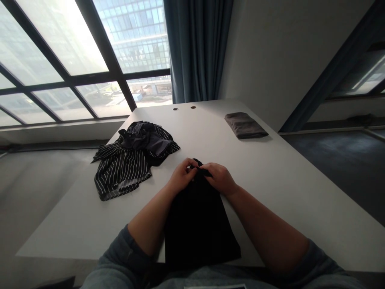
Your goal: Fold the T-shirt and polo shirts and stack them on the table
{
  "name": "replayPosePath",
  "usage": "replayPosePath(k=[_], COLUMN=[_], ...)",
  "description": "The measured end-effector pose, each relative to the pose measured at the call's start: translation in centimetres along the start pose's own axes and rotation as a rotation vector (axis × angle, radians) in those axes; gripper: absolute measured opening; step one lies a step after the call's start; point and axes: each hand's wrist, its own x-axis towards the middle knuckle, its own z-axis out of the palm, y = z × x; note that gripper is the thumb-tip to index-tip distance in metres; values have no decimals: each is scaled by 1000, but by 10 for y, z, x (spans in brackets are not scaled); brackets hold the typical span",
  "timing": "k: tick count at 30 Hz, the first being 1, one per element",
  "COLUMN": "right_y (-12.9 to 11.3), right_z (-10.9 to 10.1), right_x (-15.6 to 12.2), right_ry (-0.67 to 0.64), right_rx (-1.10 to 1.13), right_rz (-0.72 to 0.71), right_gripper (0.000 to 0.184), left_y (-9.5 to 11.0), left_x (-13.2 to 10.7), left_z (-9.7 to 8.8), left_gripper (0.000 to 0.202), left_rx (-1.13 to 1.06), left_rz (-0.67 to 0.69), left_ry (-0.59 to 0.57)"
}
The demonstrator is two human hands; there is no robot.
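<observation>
So from the head camera, the black cloth (198, 224) is right in the middle of the near part of the white worktop (288, 192), lying between the two forearms, wide at the near end and narrowing toward the far end. Both hands are on that far end: the left hand (183, 174) is pinching a gathered bit of the fabric between thumb and fingers, and the right hand (221, 178) has hold of it just beside, from the right side. Hands are pretty much touching, fwiw. It's so dark that I can't make out what kind of garment it is or how many layers there are. Over on the left there's a messy heap: a black and white striped garment (123, 172) all crumpled, with a dark grey garment (146, 136) bunched on top of its far part. Far right, well apart from the heap, sits a grey-brown cloth (246, 126) folded into a neat flat bundle. Right by the far edge of the worktop you get two small round holes, left one (175, 109) and right one (193, 107). Behind that hangs a blue curtain (198, 48), with big dark-framed windows (84, 40) to the left of it.
</observation>
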Motion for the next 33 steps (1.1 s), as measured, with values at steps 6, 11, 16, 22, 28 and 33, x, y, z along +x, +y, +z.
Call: replayPosePath(k=[6, 11, 16, 22, 28, 33], right_y=[0, 0, -5, -5, -2, -5], right_z=[5, 7, 3, -2, 1, 4], right_x=[-1, -1, 1, -1, 1, 3], right_ry=[51, 100, 155, 211, 124, -38], right_rx=[-58, -111, -64, 8, -44, -51], right_rz=[14, 49, 130, 287, 177, 60], right_gripper=[12, 10, 6, 7, 10, 11], left_y=[9, 10, 4, -2, 9, 17], left_x=[-5, -9, -5, -2, 0, -3], left_z=[6, 8, 5, 5, -7, -17], left_gripper=[10, 14, 21, 18, 15, 20], left_rx=[405, 604, 516, 652, 909, 974], left_rz=[181, 291, 234, 333, 196, 95], left_ry=[182, 172, 62, -55, -169, -407])
